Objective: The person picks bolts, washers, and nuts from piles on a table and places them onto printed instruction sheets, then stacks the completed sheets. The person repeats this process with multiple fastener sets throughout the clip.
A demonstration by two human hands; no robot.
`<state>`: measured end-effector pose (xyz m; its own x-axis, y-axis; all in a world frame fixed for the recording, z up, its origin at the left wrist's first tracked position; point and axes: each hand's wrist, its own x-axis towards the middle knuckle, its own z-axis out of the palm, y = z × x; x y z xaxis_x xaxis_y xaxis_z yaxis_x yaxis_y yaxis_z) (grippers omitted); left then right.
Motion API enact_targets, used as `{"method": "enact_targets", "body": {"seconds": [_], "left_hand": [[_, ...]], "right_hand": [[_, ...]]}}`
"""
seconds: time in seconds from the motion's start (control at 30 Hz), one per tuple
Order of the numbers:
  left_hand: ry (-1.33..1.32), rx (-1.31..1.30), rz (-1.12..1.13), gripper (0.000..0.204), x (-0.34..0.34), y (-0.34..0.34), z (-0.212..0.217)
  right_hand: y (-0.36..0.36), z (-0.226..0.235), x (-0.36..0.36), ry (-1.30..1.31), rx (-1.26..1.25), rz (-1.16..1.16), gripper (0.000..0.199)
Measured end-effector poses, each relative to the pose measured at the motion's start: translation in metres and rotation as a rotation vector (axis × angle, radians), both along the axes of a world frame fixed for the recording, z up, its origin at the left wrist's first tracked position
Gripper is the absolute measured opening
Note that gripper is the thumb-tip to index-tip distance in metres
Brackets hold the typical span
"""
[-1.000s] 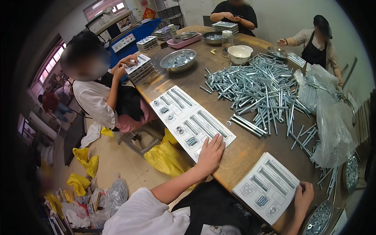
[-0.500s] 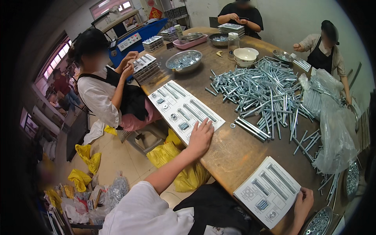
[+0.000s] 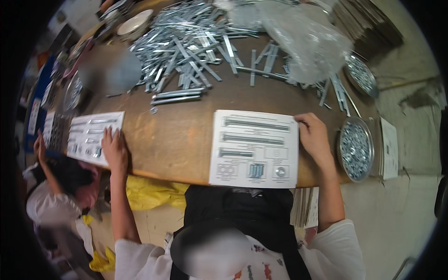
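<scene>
My left hand [image 3: 115, 148] lies with its fingers stretched out over a white printed card [image 3: 103, 125] at the left of the table. Several metal bolts and smaller pieces show on that card. Straight in front of me, at the table's near edge, is a stack of white printed cards [image 3: 254, 154] with pictures of bolts and small hardware. At the top right corner of this stack, my right hand [image 3: 313, 137] pinches the edge between thumb and fingers. How many cards it grips is hidden.
A large heap of long bolts [image 3: 186, 58] covers the far middle, with a clear plastic bag [image 3: 310, 44] beside it. Two metal bowls of small hardware [image 3: 355, 149] [image 3: 361, 77] stand at the right. Cardboard sheets [image 3: 366, 23] are stacked beyond. A co-worker's hand [image 3: 40, 145] is at far left.
The view has swung right and down, so the card stack now sits near the middle. My right hand has moved to the stack's far corner; my left hand stays on the left card.
</scene>
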<state>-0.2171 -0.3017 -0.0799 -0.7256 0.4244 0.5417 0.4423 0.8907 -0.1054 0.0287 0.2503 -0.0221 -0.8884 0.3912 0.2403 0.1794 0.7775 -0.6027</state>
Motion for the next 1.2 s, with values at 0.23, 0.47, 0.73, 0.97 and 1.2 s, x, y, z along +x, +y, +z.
{"method": "enact_targets", "body": {"seconds": [0.23,0.47,0.73,0.97,1.2], "left_hand": [[-1.276,0.898,-0.206,0.02,0.161,0.164,0.038],[-1.684,1.122,-0.066,0.018,0.189,0.175,0.035],[-1.563,1.255,-0.063,0.018,0.184,0.148,0.033],[-1.171,1.311,0.034,0.016,0.167,0.092,0.046],[-1.056,1.386,0.205,0.019,0.137,0.029,0.067]], "right_hand": [[0.006,0.016,0.01,-0.144,0.015,-0.082,0.013],[-0.004,0.019,0.025,-0.301,-0.083,-0.138,0.013],[-0.03,0.027,0.011,-0.238,-0.101,-0.018,0.022],[-0.07,0.02,-0.058,-0.212,-0.266,0.148,0.02],[-0.137,0.025,-0.156,-0.254,-0.313,0.327,0.021]]}}
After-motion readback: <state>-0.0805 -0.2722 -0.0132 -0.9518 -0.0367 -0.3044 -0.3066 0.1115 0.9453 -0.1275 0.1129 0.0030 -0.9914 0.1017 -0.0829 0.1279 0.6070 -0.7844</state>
